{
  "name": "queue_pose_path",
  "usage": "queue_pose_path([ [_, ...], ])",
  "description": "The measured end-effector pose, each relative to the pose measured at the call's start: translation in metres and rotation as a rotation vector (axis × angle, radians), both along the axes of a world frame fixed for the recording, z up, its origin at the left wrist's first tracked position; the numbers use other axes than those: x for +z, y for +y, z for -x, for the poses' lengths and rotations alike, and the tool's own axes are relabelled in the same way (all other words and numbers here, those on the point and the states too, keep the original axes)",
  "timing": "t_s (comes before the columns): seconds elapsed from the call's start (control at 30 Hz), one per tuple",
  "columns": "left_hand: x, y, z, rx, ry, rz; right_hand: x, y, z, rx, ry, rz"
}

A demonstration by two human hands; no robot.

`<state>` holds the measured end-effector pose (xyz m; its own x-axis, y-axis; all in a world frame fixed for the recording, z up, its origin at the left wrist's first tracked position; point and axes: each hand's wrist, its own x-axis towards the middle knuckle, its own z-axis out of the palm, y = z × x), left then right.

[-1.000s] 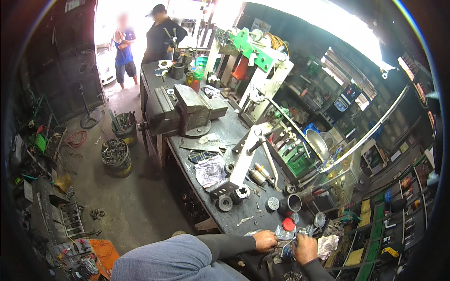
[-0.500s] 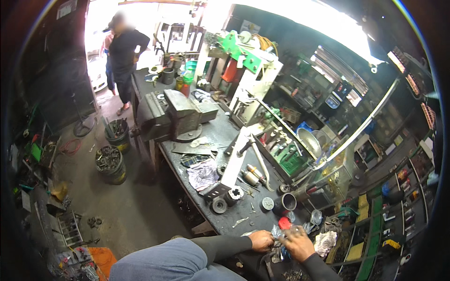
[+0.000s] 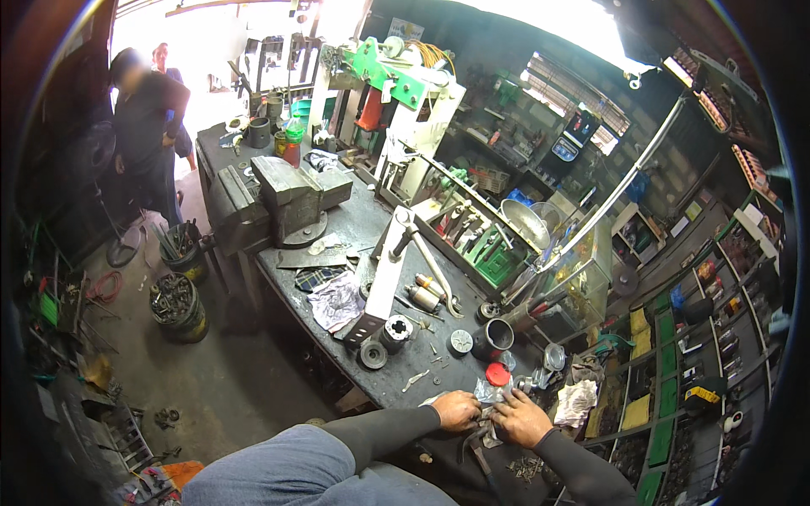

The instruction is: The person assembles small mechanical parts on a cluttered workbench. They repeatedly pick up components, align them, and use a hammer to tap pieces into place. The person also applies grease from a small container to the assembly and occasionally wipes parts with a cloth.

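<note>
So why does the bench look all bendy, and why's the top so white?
Head view: the fisheye lens curves the bench toward the rim; daylight at the doorway washes out white; the corners go black; the hands stay fairly sharp.

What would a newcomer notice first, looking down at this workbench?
Probably the big grey bench vise at the far left end of the cluttered dark workbench, then the green-and-white machine behind it. At the near edge, the left hand and right hand press together on crinkled clear plastic.
</note>
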<state>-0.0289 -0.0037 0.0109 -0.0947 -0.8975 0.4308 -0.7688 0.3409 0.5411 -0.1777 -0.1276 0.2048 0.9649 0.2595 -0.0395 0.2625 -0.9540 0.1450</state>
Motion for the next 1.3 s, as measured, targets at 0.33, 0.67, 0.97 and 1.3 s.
queue_pose_path([
  [0.33, -0.003, 0.002, -0.003, 0.009, -0.02, 0.003, 0.032, 0.018, -0.009, -0.079, -0.119, 0.161],
  [0.67, -0.001, 0.002, -0.004, -0.002, -0.021, 0.066, -0.034, -0.006, -0.003, -0.9, 0.31, -0.295],
  [0.97, 0.002, -0.002, 0.005, -0.01, -0.016, 0.081, -0.049, 0.009, -0.002, -0.816, 0.263, -0.194],
  [1.3, 0.004, -0.002, -0.003, -0.056, 0.0, 0.051, 0.004, 0.016, 0.011, -0.26, 0.386, 0.144],
])
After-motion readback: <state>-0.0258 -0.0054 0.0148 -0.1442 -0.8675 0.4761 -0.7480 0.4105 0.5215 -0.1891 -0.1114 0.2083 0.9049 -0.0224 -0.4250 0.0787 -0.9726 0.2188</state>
